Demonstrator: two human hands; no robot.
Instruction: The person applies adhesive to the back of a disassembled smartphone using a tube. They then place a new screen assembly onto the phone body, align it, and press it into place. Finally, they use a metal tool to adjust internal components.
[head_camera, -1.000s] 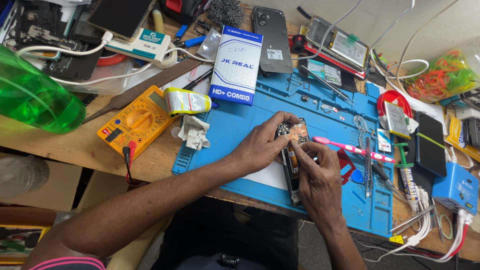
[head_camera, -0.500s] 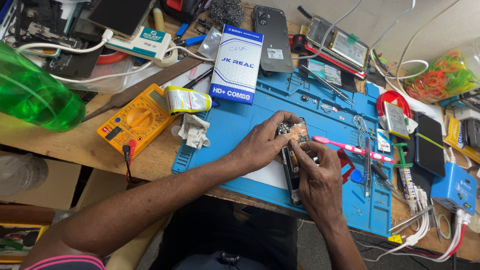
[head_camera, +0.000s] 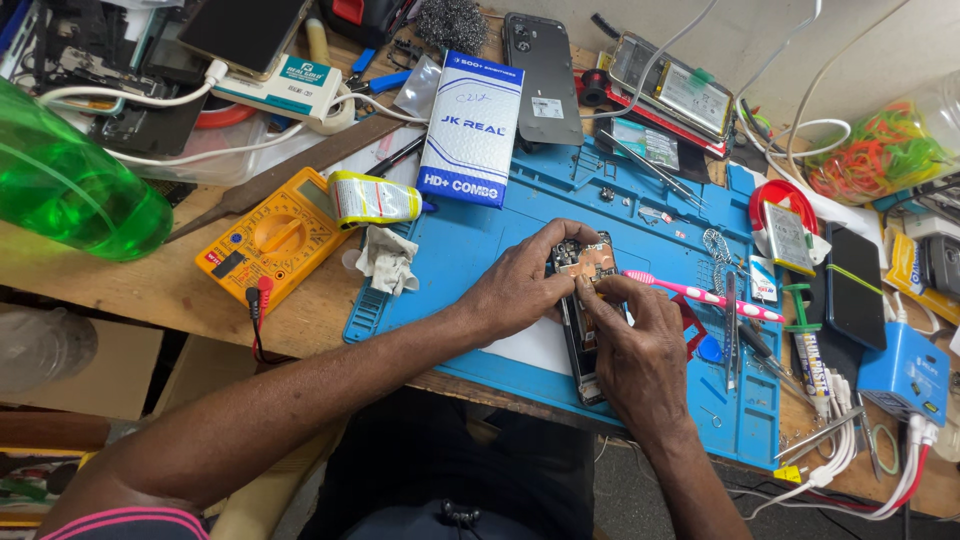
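An opened black phone (head_camera: 583, 345) lies lengthwise on the blue repair mat (head_camera: 470, 250), its inner board exposed at the far end. My left hand (head_camera: 520, 285) grips the phone's upper left side, fingers curled over the board. My right hand (head_camera: 635, 345) rests on the phone's right side, with thumb and forefinger pinching at a copper-coloured part (head_camera: 593, 264) on the board. A pink toothbrush (head_camera: 700, 296) lies just right of my right hand.
A yellow multimeter (head_camera: 272, 236) and a crumpled cloth (head_camera: 388, 262) sit left of the mat. A white-and-blue box (head_camera: 472, 125), a dark phone back (head_camera: 542, 75), a green bottle (head_camera: 70, 185), tweezers, tubes and cables crowd the bench.
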